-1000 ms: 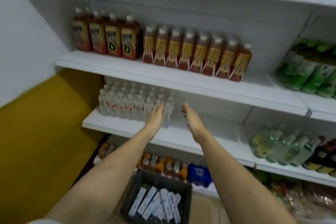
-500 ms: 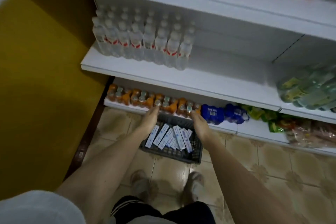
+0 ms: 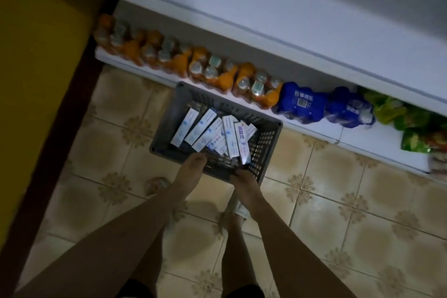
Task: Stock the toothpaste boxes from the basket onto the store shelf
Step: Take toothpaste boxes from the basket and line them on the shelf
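Basket [image 3: 264,145] on floor [image 3: 362,213], directly in front of bottom shelf [image 3: 314,133], far rim close against it. Toothpaste boxes [image 3: 212,134] inside basket, lying side by side, some overlapping. On bottom shelf behind basket: bottle packs [image 3: 183,63] to left, 2 wrapped packs [image 3: 321,107] to right, bagged goods [image 3: 411,126] further right. Upper shelf [image 3: 266,7] overhanging these. Left hand [image 3: 191,169] and right hand [image 3: 244,181] at basket's near rim; wall [image 3: 36,55] at left.

Large blue Chinese characters run down one white cardboard toothpaste box [image 3: 242,143] in the grey plastic basket [image 3: 263,150]. The blue shrink-wrapped bottle pack [image 3: 300,106] carries white Chinese lettering and a barcode label; all too blurred to read.
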{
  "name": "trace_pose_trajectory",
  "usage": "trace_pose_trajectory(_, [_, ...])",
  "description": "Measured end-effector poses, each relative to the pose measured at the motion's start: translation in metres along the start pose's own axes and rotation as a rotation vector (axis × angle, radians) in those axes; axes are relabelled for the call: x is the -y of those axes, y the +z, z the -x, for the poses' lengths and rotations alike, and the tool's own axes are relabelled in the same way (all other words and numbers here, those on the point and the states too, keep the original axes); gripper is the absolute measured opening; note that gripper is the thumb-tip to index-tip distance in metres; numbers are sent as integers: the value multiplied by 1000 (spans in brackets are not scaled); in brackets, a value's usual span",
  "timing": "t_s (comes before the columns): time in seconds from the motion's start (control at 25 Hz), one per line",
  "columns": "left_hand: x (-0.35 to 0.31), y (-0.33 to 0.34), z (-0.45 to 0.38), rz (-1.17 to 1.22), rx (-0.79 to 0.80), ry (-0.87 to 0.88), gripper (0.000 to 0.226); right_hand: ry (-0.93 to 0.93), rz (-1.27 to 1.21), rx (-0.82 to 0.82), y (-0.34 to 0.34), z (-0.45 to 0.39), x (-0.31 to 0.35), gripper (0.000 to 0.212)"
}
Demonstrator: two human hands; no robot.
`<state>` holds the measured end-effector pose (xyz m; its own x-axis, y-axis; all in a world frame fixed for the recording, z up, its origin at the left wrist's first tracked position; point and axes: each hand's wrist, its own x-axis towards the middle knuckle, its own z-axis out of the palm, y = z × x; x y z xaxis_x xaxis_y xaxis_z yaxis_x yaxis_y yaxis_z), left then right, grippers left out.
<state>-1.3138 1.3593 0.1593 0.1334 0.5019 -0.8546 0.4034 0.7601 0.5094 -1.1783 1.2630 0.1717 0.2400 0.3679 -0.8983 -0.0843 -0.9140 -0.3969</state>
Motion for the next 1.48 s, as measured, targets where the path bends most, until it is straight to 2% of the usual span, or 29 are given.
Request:
trace_pose_trajectory(0.08, [22, 21, -44, 81, -29, -14, 19, 45, 12, 1, -6, -49, -17, 14])
trace_pose_trajectory(0.16, [38, 44, -88, 96, -68, -29, 12, 71, 21, -16, -14, -99, -25, 21])
trace_pose_trajectory(0.32, [66, 90, -172, 27, -17, -68, 14, 36, 71, -33, -15, -215, -48, 35])
trace_pose_trajectory(0.4, [81, 103, -211, -41, 37, -80, 24, 5, 80, -38, -8, -258, -58, 40])
trace_pose_trajectory(0.52, [106, 117, -260, -87, 78, -62, 58, -48, 94, -44, 2, -303, -66, 42])
trace_pose_trajectory(0.6, [115, 122, -276, -36, 60, -70, 60, -67, 138, -71, 12, -325, -73, 40])
trace_pose_trajectory(0.76, [120, 124, -294, 10, 93, -117, 41, -97, 113, -113, 28, -343, -80, 33])
trace_pose_trajectory(0.92, [124, 106, -288, 53, 113, -250, 34, -72, 100, -112, 39, -340, -88, 57])
trace_pose_trajectory(1.04, [124, 93, -269, 49, 106, -278, 25, -71, -100, -84, 43, -311, -94, 63])
trace_pose_trajectory(1.2, [114, 78, -250, 23, 168, -265, 28, -28, -216, -51, 33, -275, -87, 49])
trace_pose_trajectory(1.36, [103, 74, -247, -79, 188, -245, 40, -31, -206, 74, 26, -253, -80, 55])
trace_pose_trajectory(1.48, [104, 72, -257, -32, 91, -171, 39, -51, -140, 138, 25, -257, -76, 29])
